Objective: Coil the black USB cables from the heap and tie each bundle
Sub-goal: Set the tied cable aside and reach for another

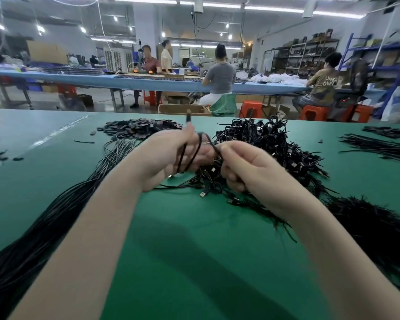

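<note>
My left hand holds a black USB cable looped in a few turns around its fingers, with one plug end sticking up above the thumb. My right hand pinches the same cable just right of the loops, over the table. Behind and under both hands lies the heap of coiled black cables. A long sheaf of straight black cables runs from the lower left toward my left hand.
The green table carries a pile of small black ties at the back, more black strands at the far right and a dark bunch at the right edge. People sit at a blue bench beyond.
</note>
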The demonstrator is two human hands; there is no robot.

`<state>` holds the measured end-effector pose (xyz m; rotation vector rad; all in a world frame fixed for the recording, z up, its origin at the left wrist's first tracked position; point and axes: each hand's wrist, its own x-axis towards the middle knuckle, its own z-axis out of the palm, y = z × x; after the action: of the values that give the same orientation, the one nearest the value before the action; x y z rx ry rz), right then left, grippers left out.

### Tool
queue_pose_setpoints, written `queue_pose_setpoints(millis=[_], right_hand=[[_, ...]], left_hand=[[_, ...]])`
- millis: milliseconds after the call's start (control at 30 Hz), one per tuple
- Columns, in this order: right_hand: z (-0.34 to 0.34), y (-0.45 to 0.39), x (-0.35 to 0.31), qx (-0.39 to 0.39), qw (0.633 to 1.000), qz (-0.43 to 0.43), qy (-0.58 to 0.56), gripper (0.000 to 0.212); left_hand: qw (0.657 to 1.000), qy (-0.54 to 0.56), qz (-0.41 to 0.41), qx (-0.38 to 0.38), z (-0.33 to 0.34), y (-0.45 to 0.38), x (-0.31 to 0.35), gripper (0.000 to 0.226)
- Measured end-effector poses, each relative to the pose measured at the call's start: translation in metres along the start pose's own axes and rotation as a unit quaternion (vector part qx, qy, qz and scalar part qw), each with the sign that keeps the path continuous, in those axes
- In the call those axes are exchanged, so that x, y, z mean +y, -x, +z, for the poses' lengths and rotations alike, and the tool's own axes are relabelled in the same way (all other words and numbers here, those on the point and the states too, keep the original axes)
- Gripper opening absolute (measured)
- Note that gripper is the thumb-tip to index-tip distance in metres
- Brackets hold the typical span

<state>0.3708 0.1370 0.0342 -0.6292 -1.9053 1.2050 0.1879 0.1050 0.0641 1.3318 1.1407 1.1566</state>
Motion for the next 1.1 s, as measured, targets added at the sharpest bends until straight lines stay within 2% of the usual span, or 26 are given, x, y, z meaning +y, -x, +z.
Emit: queue_pose_setpoints(millis=[67,133,167,233,300,333,400,467,533,600,667,733,833,900,933,1033,1100], right_hand=[[0.007,0.0,0.013,-0.061,0.997,0.024,-0.026,0.026],[0.01,0.001,0.031,-0.111,0.989,0.081,-0.048,0.026],[0.01,0.002,0.04,-0.116,0.986,0.11,-0.037,0.027],[0.006,0.001,0.054,-0.084,0.983,0.157,0.044,0.03],[0.0,-0.001,0.057,-0.003,0.975,0.166,0.144,0.035],[-0.003,-0.003,0.055,0.048,0.974,0.151,0.165,0.038],[-0.008,-0.005,0.041,0.135,0.972,0.103,0.162,0.04],[-0.005,-0.007,0.022,0.175,0.972,0.048,0.149,0.038],[0.006,-0.007,0.006,0.16,0.974,-0.002,0.158,0.033],[0.021,-0.004,-0.001,0.101,0.981,-0.022,0.165,0.03],[0.035,-0.003,0.001,0.043,0.988,-0.003,0.145,0.03],[0.039,-0.002,0.006,0.011,0.994,0.033,0.105,0.03],[0.032,0.0,0.015,-0.026,0.989,0.087,0.113,0.026],[0.024,0.0,0.02,0.002,0.985,0.121,0.123,0.025],[0.021,-0.002,0.021,0.033,0.987,0.131,0.085,0.024],[0.016,-0.006,0.015,0.075,0.973,0.154,-0.156,0.025],[0.017,-0.007,0.011,0.074,0.963,0.15,-0.211,0.026]], left_hand=[[0.991,0.12,0.061,0.019,0.001,-0.006,-0.001,0.045],[0.969,0.224,0.106,-0.007,-0.002,-0.005,0.003,0.047],[0.96,0.251,0.118,-0.027,-0.004,-0.002,0.006,0.048],[0.962,0.238,0.12,-0.062,-0.008,0.005,0.008,0.051],[0.982,0.128,0.095,-0.104,-0.012,0.009,0.007,0.05],[0.989,0.025,0.073,-0.122,-0.012,0.01,0.006,0.048],[0.97,-0.201,0.024,-0.137,-0.007,0.008,-0.001,0.047],[0.954,-0.284,-0.009,-0.095,0.004,0.002,-0.008,0.045],[0.975,-0.224,0.009,-0.005,0.013,-0.005,-0.014,0.042],[0.997,-0.058,0.035,0.048,0.015,-0.011,-0.014,0.038],[0.991,0.111,0.06,0.045,0.013,-0.014,-0.011,0.038],[0.977,0.191,0.083,0.035,0.01,-0.013,-0.008,0.037],[0.968,0.235,0.088,0.002,0.007,-0.008,-0.005,0.03],[0.966,0.243,0.078,-0.032,0.004,-0.005,-0.003,0.028],[0.967,0.24,0.068,-0.054,0.003,-0.004,-0.002,0.028],[0.967,0.232,0.029,-0.101,0.007,-0.004,-0.005,0.031],[0.973,0.21,0.012,-0.094,0.012,-0.007,-0.01,0.033]])
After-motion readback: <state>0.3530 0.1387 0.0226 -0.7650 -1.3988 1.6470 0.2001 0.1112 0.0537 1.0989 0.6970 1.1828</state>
